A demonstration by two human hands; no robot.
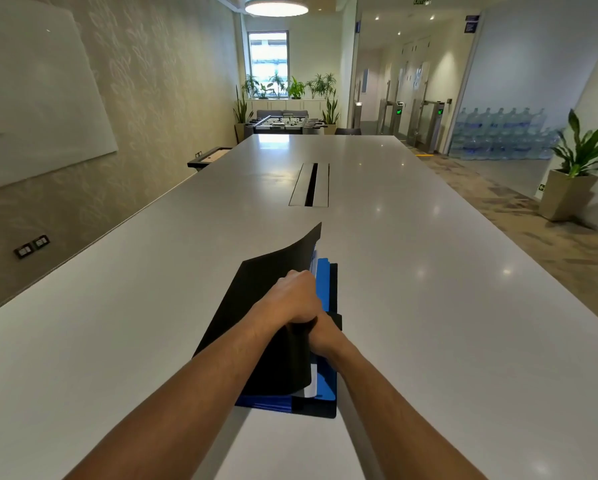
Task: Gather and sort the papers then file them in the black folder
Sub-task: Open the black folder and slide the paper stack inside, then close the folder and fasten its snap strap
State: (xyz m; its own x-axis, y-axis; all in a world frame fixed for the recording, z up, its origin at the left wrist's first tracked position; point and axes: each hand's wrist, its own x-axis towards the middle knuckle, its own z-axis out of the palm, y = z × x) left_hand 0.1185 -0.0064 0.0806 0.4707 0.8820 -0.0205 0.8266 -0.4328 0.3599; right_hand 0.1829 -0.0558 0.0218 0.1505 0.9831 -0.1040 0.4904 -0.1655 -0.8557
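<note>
The black folder (256,306) lies on the white table (429,289) just in front of me. Its front cover is bent upward and toward the left. My left hand (296,296) grips that cover at its right edge. My right hand (322,332) is mostly tucked under the cover, on the contents; its fingers are hidden. Blue sheets (326,282) and white papers (312,382) show along the folder's right side and near its bottom edge.
A metal cable hatch (309,184) is set into the table's middle, farther away. A whiteboard (31,95) hangs on the left wall. A potted plant (571,181) stands on the floor at right, with stacked water bottles (498,133) behind glass.
</note>
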